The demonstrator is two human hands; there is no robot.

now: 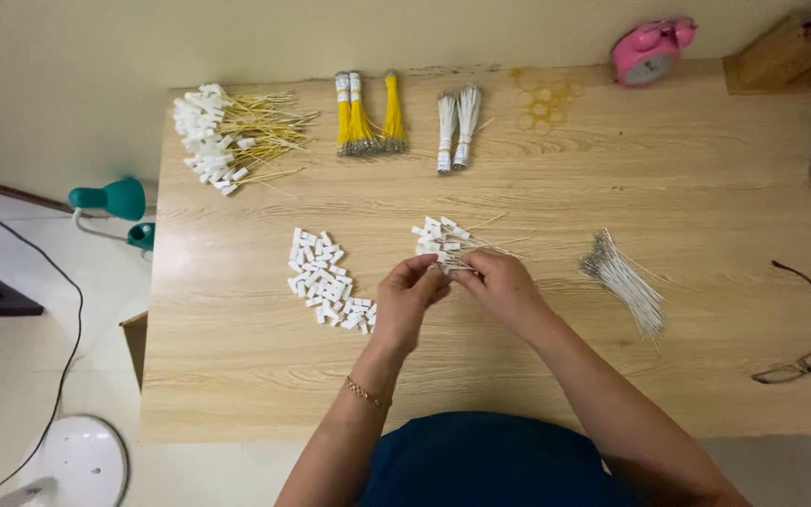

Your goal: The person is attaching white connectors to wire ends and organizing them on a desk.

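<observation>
Small white connector piece with thin wire [450, 268], pinched between fingertips of both hands at centre of wooden tabletop [668, 188]. Left hand [412, 296] closed on it from left, right hand [502, 286] closed on it from right; knuckles nearly touching. Long axis of wire roughly left to right, white end toward left hand; exact tilt not discernible. Just beyond fingertips, touching or nearly so: small heap of finished white-capped wires [443, 238], tails trailing right. Left of left hand, near: loose scatter of white plastic caps [326, 280], lying flat on tabletop, uncontained. Right of right hand, apart: fan of bare white wires [623, 280], running diagonally toward near right. Far edge: larger pile of capped yellow wires [227, 131], yellow wire bundles [368, 117], white wire bundles [457, 127]. Near right edge: spectacles [809, 343]. Far right: pink alarm clock [650, 49].
</observation>
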